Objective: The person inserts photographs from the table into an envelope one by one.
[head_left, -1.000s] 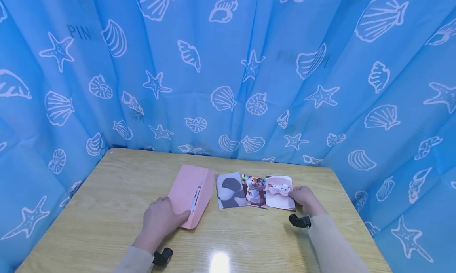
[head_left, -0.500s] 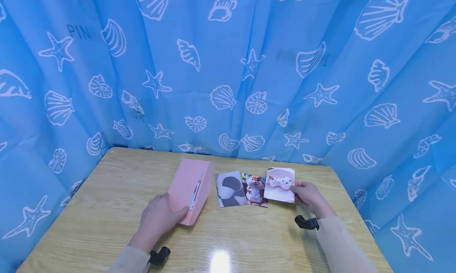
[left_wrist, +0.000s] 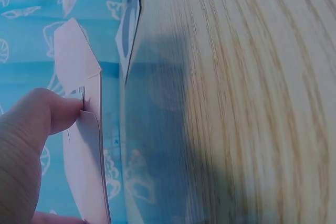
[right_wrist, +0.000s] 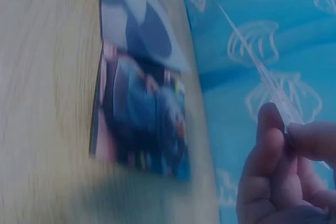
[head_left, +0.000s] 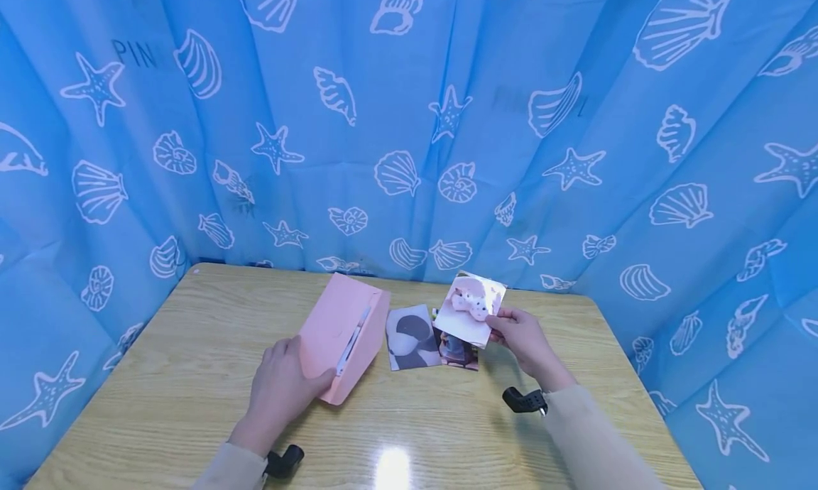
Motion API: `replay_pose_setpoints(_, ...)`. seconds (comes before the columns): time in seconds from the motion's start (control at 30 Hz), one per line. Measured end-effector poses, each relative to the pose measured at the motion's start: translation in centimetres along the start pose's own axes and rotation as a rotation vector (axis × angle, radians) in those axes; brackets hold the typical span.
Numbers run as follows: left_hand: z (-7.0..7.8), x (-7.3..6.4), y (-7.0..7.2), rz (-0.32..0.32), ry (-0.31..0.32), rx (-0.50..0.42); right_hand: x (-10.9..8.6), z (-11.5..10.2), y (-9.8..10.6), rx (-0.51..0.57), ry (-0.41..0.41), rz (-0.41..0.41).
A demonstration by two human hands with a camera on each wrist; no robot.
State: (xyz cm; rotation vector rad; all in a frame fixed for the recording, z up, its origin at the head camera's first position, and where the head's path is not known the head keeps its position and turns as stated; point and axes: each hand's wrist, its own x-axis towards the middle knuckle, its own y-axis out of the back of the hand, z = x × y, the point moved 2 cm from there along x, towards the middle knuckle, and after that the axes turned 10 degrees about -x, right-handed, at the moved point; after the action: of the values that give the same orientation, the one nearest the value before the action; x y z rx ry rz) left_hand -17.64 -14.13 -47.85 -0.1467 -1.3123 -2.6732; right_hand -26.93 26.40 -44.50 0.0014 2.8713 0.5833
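Note:
In the head view my left hand (head_left: 281, 387) grips a pink paper envelope (head_left: 335, 316) by its near end, thumb at the opening. The envelope tilts, its flap folded out, and a whitish strip shows in the slit. My right hand (head_left: 527, 344) pinches a few photo cards (head_left: 469, 323) by the right edge between thumb and fingers; the top one pictures two white spotted plush faces on pink. The right wrist view shows these cards (right_wrist: 275, 93) edge-on. Below them on the table lies a photo of a dressed animal figure (head_left: 459, 355), partly covered from above.
A grey-and-white photo card (head_left: 412, 337) lies between the envelope and the figure photo, which it adjoins. All of it is on a wooden table (head_left: 415, 433) that glares at the near edge. A blue shell-patterned curtain (head_left: 409, 121) hangs behind the table and along both sides.
My right hand has lifted the spotted-plush photo cards from the table's right and carried them left, over the figure photo. The envelope in my left hand has shifted slightly and tilted a little.

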Motion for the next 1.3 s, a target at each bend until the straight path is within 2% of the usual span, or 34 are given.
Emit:
replay_pose_setpoints(0.27, 0.2, 0.1, -0.2, 0.017, 0.005, 0.012, -0.5, -2.0, -2.6, 0.091, 0.046, -0.013)
replay_pose_setpoints(0.77, 0.7, 0.0, -0.7, 0.021, 0.005, 0.046, -1.1, -3.9, -6.3, 0.106, 0.168, 0.055)
replay_pose_setpoints(0.93, 1.0, -0.1, -0.8, 0.019, 0.003, 0.045, -1.2, -4.4, -7.5, 0.06, 0.198, 0.071)
replay_pose_setpoints(1.13, 1.5, -0.2, -1.1, 0.003, 0.009, 0.062, -1.6, -4.8, -8.5, -0.027, 0.232, 0.138)
replay_pose_setpoints(1.3, 1.8, -0.4, -1.0, 0.001, 0.001, 0.08, -1.7, -4.9, -9.3, -0.063, 0.202, 0.157)
